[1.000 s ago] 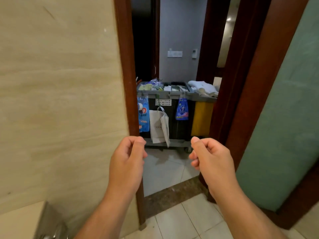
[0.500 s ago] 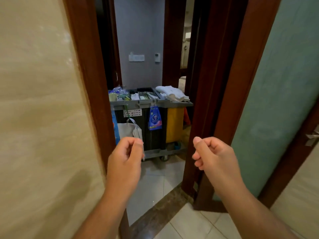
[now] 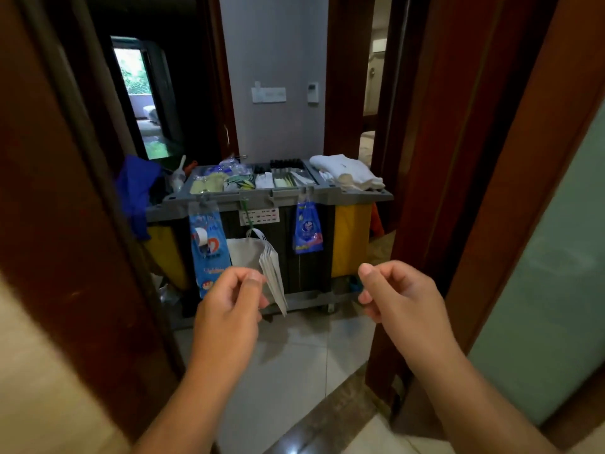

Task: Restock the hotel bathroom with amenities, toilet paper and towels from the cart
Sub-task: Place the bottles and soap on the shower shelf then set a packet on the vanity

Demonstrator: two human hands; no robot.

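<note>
The wooden door frame point(image 3: 82, 224) fills both edges of the view, and the opening between its posts is the only way forward. Beyond it, across a stretch of pale tiled floor point(image 3: 294, 355), stands the cart point(image 3: 327, 194). It lies straight ahead of both hands and well apart from them. Its long axis runs left to right across the doorway, so its broad front side faces the person.

On the right end of the cart's top, folded white towels point(image 3: 347, 173) lie stacked, on the right hand's side. The divided tray of amenities point(image 3: 262, 178) takes the middle and left of the top, about level with the towels and more on the left hand's side. I cannot pick out toilet paper for certain. A white paper bag point(image 3: 258, 257) hangs from the front rim, just above the left hand in the picture.

The left hand point(image 3: 229, 309) and right hand point(image 3: 402, 299) are raised side by side, near each other but apart. Each grip is narrow, fingers curled in with the thumb on top, and holds nothing.

Judging by this, the next reach goes forward and up, the right hand being better placed for the towels.
</note>
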